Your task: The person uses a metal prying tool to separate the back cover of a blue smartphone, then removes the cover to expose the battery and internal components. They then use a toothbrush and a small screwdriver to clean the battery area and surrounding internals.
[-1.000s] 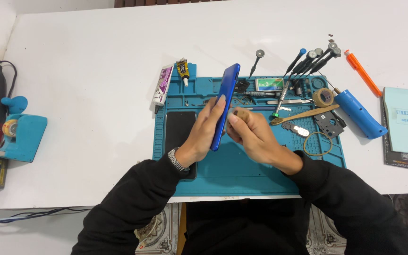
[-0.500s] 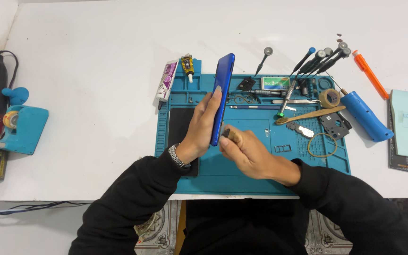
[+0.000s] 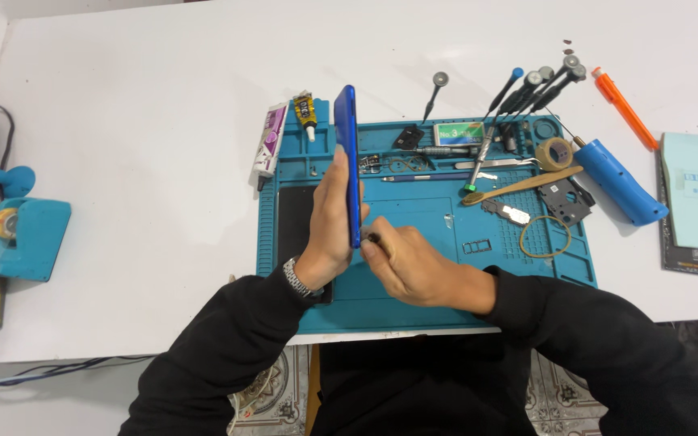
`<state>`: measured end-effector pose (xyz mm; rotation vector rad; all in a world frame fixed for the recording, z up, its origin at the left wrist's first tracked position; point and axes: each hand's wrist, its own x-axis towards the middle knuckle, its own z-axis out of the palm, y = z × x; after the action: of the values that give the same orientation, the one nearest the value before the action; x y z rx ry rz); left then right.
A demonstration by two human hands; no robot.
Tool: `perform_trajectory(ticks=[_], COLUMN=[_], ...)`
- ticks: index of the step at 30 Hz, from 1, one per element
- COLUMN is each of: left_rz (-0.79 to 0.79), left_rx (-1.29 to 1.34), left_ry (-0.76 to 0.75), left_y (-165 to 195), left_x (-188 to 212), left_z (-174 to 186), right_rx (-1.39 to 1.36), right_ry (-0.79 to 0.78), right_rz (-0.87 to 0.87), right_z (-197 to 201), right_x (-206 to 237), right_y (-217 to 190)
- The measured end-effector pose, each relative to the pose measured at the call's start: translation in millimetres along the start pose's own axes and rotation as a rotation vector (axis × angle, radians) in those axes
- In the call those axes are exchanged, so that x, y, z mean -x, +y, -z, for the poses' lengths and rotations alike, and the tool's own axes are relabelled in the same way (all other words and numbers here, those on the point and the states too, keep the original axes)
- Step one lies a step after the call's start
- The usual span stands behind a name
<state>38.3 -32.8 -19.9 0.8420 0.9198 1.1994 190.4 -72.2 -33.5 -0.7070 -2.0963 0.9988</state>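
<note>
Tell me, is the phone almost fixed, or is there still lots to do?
Partly done, I'd guess. Small metal pieces and a black cover piece already lie loose on the blue mat. Right now the left hand holds the blue phone up on its edge, while the right hand works a small tool at its bottom end. Those loose pieces probably still need putting back.

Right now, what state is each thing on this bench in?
blue phone: stood on its edge, gripped by the left hand
right hand: pinching a small tool at the phone's lower end
rubber band: lying flat on the teal mat
tape roll: lying flat
orange pen: lying on the table, capped
</note>
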Motion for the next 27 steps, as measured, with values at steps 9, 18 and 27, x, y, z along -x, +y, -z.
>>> perform_trajectory(ticks=[9,18,27], left_rz=[0.17,0.316,0.258], left_rx=[0.122,0.11,0.105], left_ry=[0.012,0.068,0.048], left_y=[-2,-10,-11], left_x=[4,6,8], left_z=[-4,-5,-6], right_rx=[0.252,0.396,0.405], right_ry=[0.114,0.149,0.14], right_rz=[0.243,0.32,0.376], right_z=[-1,0,-7], right_x=[-2,-2,3], right_y=[4,13,20])
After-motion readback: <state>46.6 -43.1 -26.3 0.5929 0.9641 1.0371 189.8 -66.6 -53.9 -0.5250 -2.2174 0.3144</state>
